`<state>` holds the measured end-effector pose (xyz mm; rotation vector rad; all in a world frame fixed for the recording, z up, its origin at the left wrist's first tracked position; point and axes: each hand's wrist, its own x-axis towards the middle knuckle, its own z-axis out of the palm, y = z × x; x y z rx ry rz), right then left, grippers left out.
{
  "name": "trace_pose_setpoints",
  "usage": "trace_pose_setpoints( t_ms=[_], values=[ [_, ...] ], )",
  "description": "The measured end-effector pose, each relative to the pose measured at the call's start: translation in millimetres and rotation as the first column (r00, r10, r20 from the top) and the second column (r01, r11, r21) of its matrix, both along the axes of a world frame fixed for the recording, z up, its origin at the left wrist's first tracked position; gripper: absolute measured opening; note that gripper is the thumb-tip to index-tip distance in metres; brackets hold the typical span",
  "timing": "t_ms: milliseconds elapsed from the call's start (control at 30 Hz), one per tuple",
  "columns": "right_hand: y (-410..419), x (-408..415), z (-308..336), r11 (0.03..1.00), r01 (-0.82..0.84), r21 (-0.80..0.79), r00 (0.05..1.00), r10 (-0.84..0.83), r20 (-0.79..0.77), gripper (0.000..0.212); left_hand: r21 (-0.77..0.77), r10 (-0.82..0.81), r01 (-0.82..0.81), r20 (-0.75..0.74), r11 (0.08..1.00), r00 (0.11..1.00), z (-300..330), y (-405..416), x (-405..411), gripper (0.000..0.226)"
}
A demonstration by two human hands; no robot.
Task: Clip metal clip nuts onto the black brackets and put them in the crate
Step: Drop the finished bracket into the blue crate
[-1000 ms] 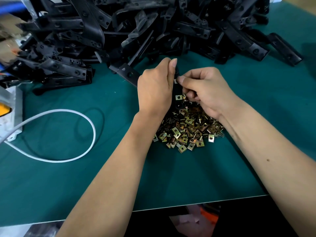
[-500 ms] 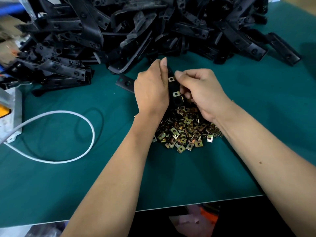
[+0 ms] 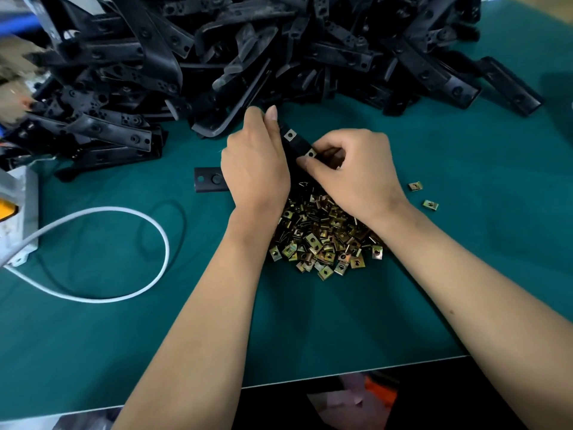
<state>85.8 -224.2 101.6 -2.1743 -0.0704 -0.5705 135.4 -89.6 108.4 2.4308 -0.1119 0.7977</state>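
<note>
On the green worktop (image 3: 465, 274), your left hand (image 3: 254, 169) grips the black bracket (image 3: 293, 147) above the clip nut pile (image 3: 322, 237) while your right hand (image 3: 356, 172) pinches a second clip nut (image 3: 311, 154) on; misaligned, it could spring off.

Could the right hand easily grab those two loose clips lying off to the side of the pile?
Probably yes: the two loose clips lie on bare mat just right of the right hand, nothing between. But it is busy pinching a clip on the bracket.
</note>
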Motion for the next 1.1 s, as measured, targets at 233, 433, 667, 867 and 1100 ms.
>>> trace_pose_setpoints(
  t_ms=[233, 433, 667, 867, 1100],
  values=[
    [5, 3, -5, 0.995, 0.071, -0.065, 0.997, -0.072, -0.016, 0.02, 0.049, 0.061, -0.059, -0.059, 0.997, 0.996, -2, -3, -1, 0.045],
    [1, 5, -1, 0.995, 0.076, -0.071, 0.997, -0.077, -0.021, 0.022, 0.07, 0.071, -0.066, -0.07, 0.995, 0.995, 2, -6, -5, 0.045],
    [-13, -2, 14, 0.977, 0.048, -0.21, 0.996, -0.062, -0.061, 0.035, 0.09, -0.019, 0.02, -0.008, 0.996, 1.0, 19, -16, -15, 0.04],
    [-55, -38, 42, 0.99, 0.132, 0.052, 0.985, -0.137, 0.104, 0.028, 0.119, -0.292, 0.287, 0.026, 0.951, 0.956, 54, -77, -46, 0.034],
    [-172, -159, 21, 0.784, 0.501, 0.368, 0.797, -0.583, 0.158, 0.011, 0.27, -0.652, 0.625, 0.018, 0.733, 0.758, 66, -213, -132, 0.029]
  ],
)
